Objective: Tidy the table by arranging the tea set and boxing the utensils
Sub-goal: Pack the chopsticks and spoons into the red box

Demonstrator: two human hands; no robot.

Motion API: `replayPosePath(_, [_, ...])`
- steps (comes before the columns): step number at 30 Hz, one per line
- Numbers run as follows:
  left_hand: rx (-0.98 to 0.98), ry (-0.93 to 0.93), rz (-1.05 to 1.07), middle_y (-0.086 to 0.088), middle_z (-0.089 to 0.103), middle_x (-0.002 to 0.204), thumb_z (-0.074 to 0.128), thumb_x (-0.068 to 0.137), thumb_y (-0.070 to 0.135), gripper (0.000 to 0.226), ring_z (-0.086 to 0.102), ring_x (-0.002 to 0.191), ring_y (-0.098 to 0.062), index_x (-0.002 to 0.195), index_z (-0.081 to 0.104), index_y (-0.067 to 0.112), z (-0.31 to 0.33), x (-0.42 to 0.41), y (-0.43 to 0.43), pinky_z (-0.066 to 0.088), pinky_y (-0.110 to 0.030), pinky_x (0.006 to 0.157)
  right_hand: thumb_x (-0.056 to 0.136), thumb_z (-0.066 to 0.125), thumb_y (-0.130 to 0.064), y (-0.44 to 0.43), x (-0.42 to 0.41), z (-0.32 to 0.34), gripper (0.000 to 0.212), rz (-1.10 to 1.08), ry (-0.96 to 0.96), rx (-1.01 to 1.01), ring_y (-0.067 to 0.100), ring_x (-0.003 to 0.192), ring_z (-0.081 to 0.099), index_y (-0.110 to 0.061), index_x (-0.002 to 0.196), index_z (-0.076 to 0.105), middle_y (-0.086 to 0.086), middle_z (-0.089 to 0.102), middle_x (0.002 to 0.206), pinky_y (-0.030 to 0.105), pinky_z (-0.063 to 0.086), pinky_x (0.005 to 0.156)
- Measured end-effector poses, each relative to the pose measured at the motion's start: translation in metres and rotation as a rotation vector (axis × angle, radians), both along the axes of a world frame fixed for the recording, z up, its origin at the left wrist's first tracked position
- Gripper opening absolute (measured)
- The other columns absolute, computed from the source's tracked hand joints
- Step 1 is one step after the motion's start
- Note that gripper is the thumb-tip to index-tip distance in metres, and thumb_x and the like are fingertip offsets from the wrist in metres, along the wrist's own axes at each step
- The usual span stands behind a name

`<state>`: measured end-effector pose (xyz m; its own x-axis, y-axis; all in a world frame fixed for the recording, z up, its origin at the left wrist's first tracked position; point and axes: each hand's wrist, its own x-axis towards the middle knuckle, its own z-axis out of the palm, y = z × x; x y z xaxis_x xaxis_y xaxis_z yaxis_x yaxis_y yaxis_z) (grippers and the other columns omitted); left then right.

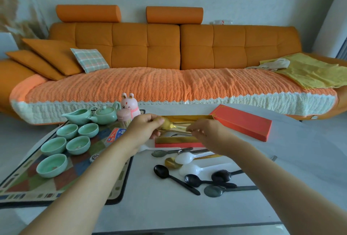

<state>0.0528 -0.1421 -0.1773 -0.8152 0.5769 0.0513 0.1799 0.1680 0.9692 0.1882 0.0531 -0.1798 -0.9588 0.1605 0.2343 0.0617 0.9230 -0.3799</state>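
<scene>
— Gold is what catches the eye in the head view: a gold metal spoon (167, 125) is being held over the long red box with the gold lining (180, 139). How is it gripped?

— The bowl end is pinched by the fingers of the left hand (145, 126), and the handle end is pinched by the right hand (205, 131). Both sets of fingers are closed on it, though blur hides exactly where they touch.

— How should it be laid in?

— It is best kept level and parallel to the box's long walls, lowered onto the gold utensils already inside, and released only once it rests flat.

— And what is left?

— The loose black, white and gold spoons (195, 171) lie on the white table (159, 210), just in front of the box. The red box lid (242, 122) waits at the right. The pale green teacups (64, 146) and pale green teapot (105, 115) sit on the patterned mat (22, 188) at the left.
</scene>
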Motion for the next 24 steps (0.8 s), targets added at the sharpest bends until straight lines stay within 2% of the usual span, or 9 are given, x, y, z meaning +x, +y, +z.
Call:
replayPosePath(3, [0.141,-0.156,0.123,-0.003,0.064,0.073,0.064,0.095,0.021,0.01,0.057,0.058,-0.01,0.094,0.069,0.012,0.003,-0.006,0.007,0.046,-0.024,0.056,0.099,0.051,-0.014,0.002,-0.012,0.004,0.031,-0.017,0.009,-0.111,0.011,0.095,0.061,-0.021,0.125,0.066,-0.011,0.064,0.11,0.025,0.047,0.084])
replayPosePath(7, [0.158,-0.136,0.261,-0.003,0.067,0.08,0.062,0.096,0.027,0.012,0.06,0.067,-0.014,0.09,0.067,0.018,0.005,-0.016,0.017,0.051,-0.028,0.064,0.1,0.048,-0.013,0.007,-0.032,0.0,0.031,-0.043,-0.007,-0.275,0.018,0.064,0.054,-0.025,0.122,0.066,0.004,0.068,0.091,0.029,0.045,0.062])
replayPosePath(9, [0.077,-0.013,0.295,-0.004,0.07,0.093,0.057,0.097,0.03,0.019,0.065,0.082,-0.021,0.095,0.068,0.015,0.002,-0.023,0.021,0.053,-0.037,0.075,0.101,0.046,-0.011,0.01,-0.044,-0.004,0.03,-0.067,0.002,-0.333,0.011,0.057,0.046,-0.021,0.121,0.067,0.006,0.068,0.092,0.02,0.039,0.054])
replayPosePath(11, [-0.14,0.295,0.317,-0.003,0.066,0.11,0.053,0.098,0.03,0.026,0.061,0.103,-0.023,0.113,0.067,0.012,-0.004,-0.029,0.022,0.048,-0.038,0.087,0.101,0.044,-0.01,0.013,-0.052,-0.006,0.032,-0.108,-0.003,-0.345,0.008,0.055,0.045,-0.019,0.123,0.066,-0.001,0.065,0.092,0.015,0.037,0.05])
replayPosePath(13, [-0.319,0.632,0.263,-0.004,0.057,0.129,0.053,0.098,0.026,0.035,0.05,0.121,-0.023,0.132,0.058,0.014,-0.014,-0.033,0.02,0.04,-0.037,0.097,0.102,0.041,-0.01,0.016,-0.059,-0.009,0.035,-0.161,-0.045,-0.299,0.01,0.058,0.048,-0.02,0.125,0.065,-0.001,0.065,0.098,0.019,0.039,0.052])
replayPosePath(15, [-0.41,0.805,0.099,-0.003,0.047,0.142,0.052,0.099,0.025,0.042,0.039,0.132,-0.022,0.14,0.05,0.016,-0.023,-0.033,0.019,0.032,-0.038,0.108,0.102,0.038,-0.009,0.02,-0.064,-0.013,0.038,-0.206,-0.095,-0.205,0.013,0.061,0.052,-0.021,0.127,0.063,0.003,0.065,0.108,0.022,0.039,0.052])
replayPosePath(18, [-0.52,0.815,-0.078,0.006,0.034,0.155,0.043,0.103,0.035,0.048,0.027,0.142,-0.015,0.149,0.039,0.022,-0.031,-0.028,0.024,0.021,-0.037,0.115,0.102,0.036,-0.008,0.024,-0.072,-0.017,0.04,-0.253,-0.122,-0.145,0.015,0.07,0.057,-0.021,0.129,0.062,0.006,0.062,0.121,0.023,0.042,0.054])
replayPosePath(20, [-0.603,0.828,-0.111,0.011,0.024,0.16,0.039,0.103,0.039,0.051,0.022,0.144,-0.012,0.152,0.034,0.024,-0.032,-0.025,0.029,0.015,-0.035,0.113,0.102,0.036,-0.008,0.028,-0.076,-0.019,0.04,-0.261,-0.131,-0.135,0.017,0.077,0.058,-0.022,0.129,0.062,0.006,0.062,0.124,0.024,0.044,0.058])
replayPosePath(24, [-0.578,0.833,-0.121,0.011,0.031,0.155,0.041,0.102,0.043,0.052,0.027,0.141,-0.012,0.151,0.034,0.026,-0.032,-0.03,0.033,0.024,-0.033,0.109,0.1,0.036,-0.004,0.033,-0.081,-0.019,0.046,-0.294,-0.227,-0.105,0.014,0.072,0.056,-0.026,0.131,0.061,0.002,0.061,0.111,0.021,0.041,0.052])
